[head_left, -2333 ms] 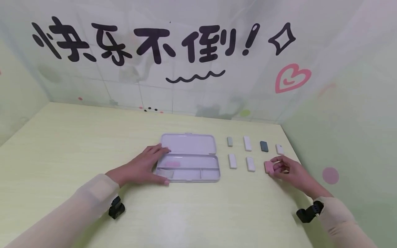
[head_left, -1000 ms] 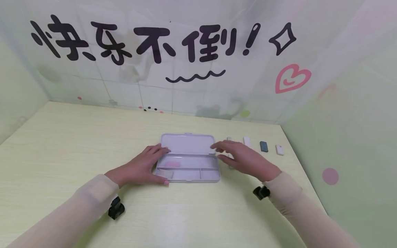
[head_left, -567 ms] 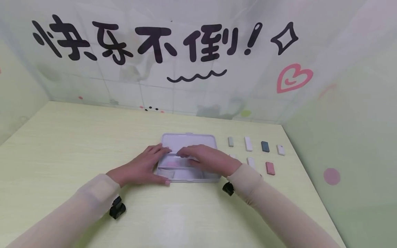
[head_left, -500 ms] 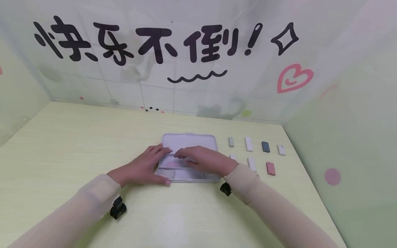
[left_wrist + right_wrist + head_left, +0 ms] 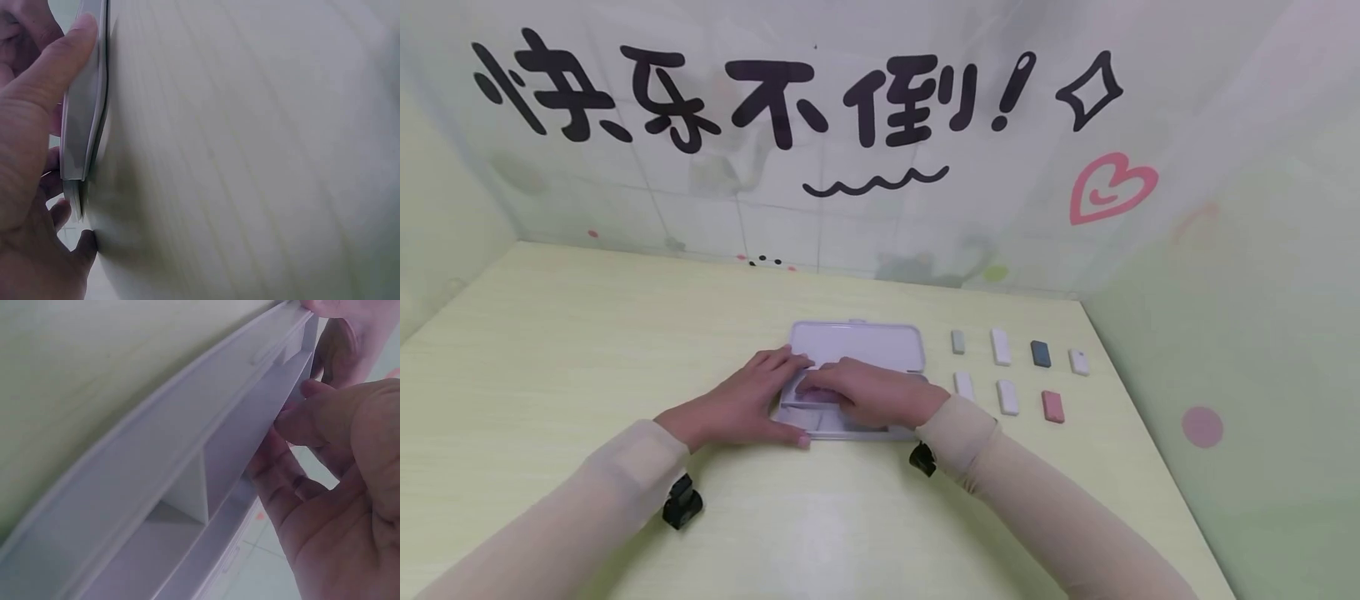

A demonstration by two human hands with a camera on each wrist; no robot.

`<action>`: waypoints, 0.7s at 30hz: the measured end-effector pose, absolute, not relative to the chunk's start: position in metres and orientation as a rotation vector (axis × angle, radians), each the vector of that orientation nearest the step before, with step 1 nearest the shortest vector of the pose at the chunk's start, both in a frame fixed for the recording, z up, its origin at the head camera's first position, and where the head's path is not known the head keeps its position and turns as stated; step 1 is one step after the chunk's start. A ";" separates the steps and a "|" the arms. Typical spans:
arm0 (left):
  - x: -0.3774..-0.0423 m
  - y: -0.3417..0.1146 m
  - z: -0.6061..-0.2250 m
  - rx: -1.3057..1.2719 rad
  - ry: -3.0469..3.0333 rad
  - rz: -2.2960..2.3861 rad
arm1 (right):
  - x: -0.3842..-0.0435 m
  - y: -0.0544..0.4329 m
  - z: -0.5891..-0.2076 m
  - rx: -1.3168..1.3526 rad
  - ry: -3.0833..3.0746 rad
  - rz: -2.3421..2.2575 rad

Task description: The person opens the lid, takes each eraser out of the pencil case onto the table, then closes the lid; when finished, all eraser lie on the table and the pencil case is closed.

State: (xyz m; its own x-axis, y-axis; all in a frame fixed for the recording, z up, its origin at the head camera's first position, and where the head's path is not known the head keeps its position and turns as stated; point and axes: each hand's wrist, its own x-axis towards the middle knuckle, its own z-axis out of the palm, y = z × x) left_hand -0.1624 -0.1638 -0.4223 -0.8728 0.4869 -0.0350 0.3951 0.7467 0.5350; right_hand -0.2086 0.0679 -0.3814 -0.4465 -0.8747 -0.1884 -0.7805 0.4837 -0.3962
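A shallow lavender case (image 5: 853,346) with compartments lies on the table, its lid folded back. My left hand (image 5: 745,404) rests on its left end, fingers at the back edge and thumb at the front; the thumb also shows on the rim in the left wrist view. My right hand (image 5: 868,392) reaches into the long upper compartment. Its fingers and thumb curl round a small pink block (image 5: 816,396), mostly hidden beneath them. Right wrist view: thumb and fingertips dip past the divider (image 5: 206,487). A pale flat piece (image 5: 799,417) lies in the lower left compartment.
Right of the case, several small blocks stand apart in two rows: among them a grey block (image 5: 957,342), a dark blue block (image 5: 1041,353), a pink-red block (image 5: 1052,407) and a white block (image 5: 1007,397). Printed sheets (image 5: 865,225) wall in the back and sides.
The right hand has left the pink-red block on the table at the right, moved left across to the case and lowered its fingers into the upper compartment. The left hand has stayed still.
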 end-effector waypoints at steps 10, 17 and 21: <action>-0.162 -0.165 -0.422 0.693 2.761 0.792 | -0.212 0.066 -0.374 -1.279 2.339 -0.296; -0.162 -0.165 -0.421 0.692 2.761 0.800 | -0.216 0.064 -0.375 -1.296 2.362 -0.318; -0.163 -0.165 -0.422 0.704 2.768 0.801 | -0.215 0.066 -0.374 -1.254 2.394 -0.330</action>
